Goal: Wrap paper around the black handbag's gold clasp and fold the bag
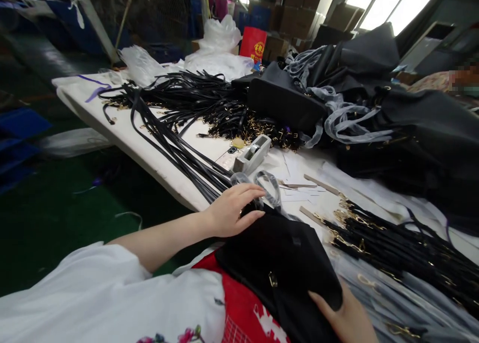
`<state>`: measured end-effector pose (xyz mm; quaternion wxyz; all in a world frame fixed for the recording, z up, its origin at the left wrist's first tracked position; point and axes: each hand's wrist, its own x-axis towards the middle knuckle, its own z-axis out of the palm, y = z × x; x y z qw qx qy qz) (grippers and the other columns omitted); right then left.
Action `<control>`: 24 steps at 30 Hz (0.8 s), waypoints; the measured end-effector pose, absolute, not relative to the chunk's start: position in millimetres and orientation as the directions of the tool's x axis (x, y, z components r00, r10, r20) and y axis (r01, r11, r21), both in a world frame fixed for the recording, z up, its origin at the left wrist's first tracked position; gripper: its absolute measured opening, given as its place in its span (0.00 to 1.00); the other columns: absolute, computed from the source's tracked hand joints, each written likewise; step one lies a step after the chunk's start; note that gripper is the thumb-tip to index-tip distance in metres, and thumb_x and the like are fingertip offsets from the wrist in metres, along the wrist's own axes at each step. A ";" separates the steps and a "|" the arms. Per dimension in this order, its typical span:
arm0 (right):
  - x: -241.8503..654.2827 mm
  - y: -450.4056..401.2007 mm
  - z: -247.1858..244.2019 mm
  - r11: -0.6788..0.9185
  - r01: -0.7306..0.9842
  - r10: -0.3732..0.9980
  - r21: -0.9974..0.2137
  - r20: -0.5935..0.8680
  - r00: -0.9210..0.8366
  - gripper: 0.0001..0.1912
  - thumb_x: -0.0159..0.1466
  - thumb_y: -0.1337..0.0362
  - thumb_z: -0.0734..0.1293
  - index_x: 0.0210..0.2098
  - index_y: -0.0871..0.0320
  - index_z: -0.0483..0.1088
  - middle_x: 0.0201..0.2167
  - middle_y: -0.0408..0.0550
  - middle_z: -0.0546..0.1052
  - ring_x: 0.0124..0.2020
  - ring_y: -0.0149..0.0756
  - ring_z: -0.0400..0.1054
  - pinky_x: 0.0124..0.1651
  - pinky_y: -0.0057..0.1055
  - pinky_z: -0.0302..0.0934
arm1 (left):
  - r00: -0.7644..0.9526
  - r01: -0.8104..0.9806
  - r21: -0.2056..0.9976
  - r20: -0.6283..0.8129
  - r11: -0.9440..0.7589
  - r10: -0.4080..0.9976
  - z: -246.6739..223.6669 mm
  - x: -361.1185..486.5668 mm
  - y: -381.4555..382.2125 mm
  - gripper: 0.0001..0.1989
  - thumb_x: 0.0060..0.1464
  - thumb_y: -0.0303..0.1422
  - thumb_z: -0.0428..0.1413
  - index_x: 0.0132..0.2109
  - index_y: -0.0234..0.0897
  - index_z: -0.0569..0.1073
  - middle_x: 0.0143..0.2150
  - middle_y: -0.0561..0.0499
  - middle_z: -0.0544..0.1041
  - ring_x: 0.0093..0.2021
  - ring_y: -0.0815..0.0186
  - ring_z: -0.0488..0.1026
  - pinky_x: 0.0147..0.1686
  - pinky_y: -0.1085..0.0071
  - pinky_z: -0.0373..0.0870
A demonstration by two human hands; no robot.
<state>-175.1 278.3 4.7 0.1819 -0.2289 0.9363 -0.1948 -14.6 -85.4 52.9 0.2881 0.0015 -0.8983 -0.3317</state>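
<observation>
Resting between both hands, the black bag (284, 253) lies under the loose-fingered left hand (232, 210) (right hand (346, 315) grasps its near edge).

Right hand (346, 315) (btm edge) half cropped

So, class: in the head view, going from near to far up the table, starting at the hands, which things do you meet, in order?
right hand → black bag → left hand → tape dispenser → pile of black straps → white plastic bags → red bag
</observation>
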 end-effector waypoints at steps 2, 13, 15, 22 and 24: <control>-172.4 278.8 8.8 0.801 -0.169 -0.420 -0.574 -0.338 -0.842 0.33 0.51 0.40 0.70 0.48 0.57 0.72 0.47 0.54 0.79 0.52 0.56 0.71 0.56 0.46 0.65 | -0.816 0.184 0.613 0.531 0.768 -0.228 50.5 -15.5 -82.5 0.19 0.62 0.38 0.52 0.56 0.32 0.68 0.56 0.39 0.72 0.58 0.57 0.69 0.59 0.58 0.66; -164.3 254.8 49.6 0.748 -0.059 -0.455 -0.661 -0.447 -0.770 0.28 0.53 0.41 0.69 0.40 0.58 0.76 0.39 0.56 0.81 0.46 0.57 0.74 0.51 0.50 0.66 | -0.866 0.240 0.623 0.484 0.744 -0.126 48.4 -9.7 -61.0 0.18 0.64 0.40 0.49 0.55 0.33 0.69 0.55 0.41 0.73 0.57 0.59 0.69 0.60 0.61 0.65; -179.3 243.6 51.5 0.826 -0.351 -0.485 -0.441 -0.238 -0.842 0.28 0.54 0.41 0.67 0.39 0.59 0.75 0.39 0.57 0.80 0.44 0.57 0.74 0.50 0.51 0.65 | -0.900 0.241 0.609 0.431 0.756 -0.060 44.0 -6.8 -58.0 0.17 0.63 0.40 0.50 0.53 0.34 0.70 0.55 0.41 0.73 0.56 0.59 0.69 0.59 0.61 0.66; -238.8 177.7 37.3 0.766 -0.609 -0.634 -0.205 -0.091 -0.768 0.17 0.60 0.59 0.61 0.44 0.56 0.74 0.49 0.55 0.77 0.48 0.48 0.71 0.51 0.39 0.61 | -0.932 0.205 0.619 0.360 0.758 -0.042 41.3 -2.3 -62.7 0.17 0.63 0.40 0.50 0.53 0.34 0.71 0.54 0.42 0.73 0.55 0.59 0.70 0.58 0.64 0.66; -249.6 165.1 26.0 0.777 -0.589 -0.624 -0.221 -0.145 -0.768 0.14 0.54 0.60 0.67 0.38 0.56 0.76 0.42 0.54 0.79 0.43 0.47 0.73 0.45 0.37 0.61 | -0.942 0.212 0.618 0.335 0.757 -0.010 40.4 -2.6 -65.2 0.21 0.63 0.41 0.49 0.57 0.34 0.68 0.59 0.41 0.71 0.59 0.58 0.67 0.61 0.63 0.63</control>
